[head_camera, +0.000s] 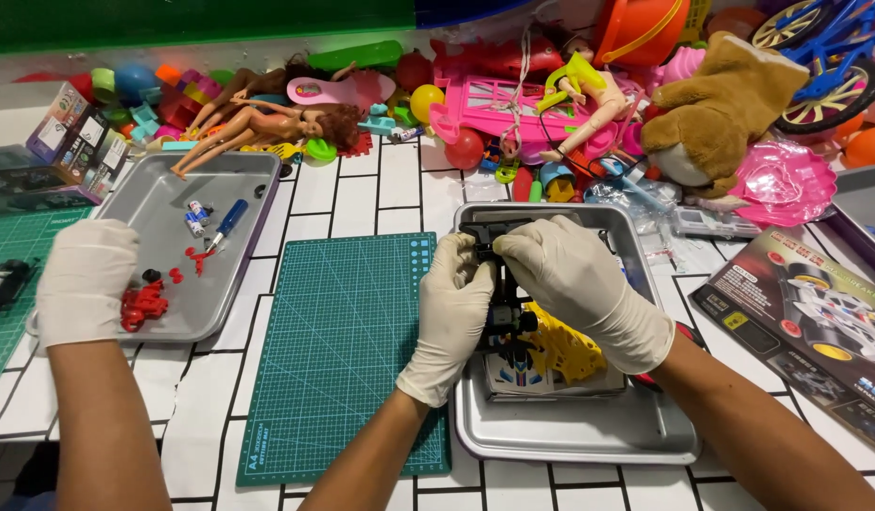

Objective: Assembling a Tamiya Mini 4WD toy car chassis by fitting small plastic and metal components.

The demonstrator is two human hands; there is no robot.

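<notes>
Over the right-hand metal tray [570, 431], the left hand [454, 308] and right hand [575, 284], both in white gloves, close from either side on a small black toy part [507, 317], which sits between their fingertips above yellow pieces [562, 348]. A third gloved hand [83, 279], another person's, rests at the left tray [231, 274] on the tabletop [390, 194].
</notes>
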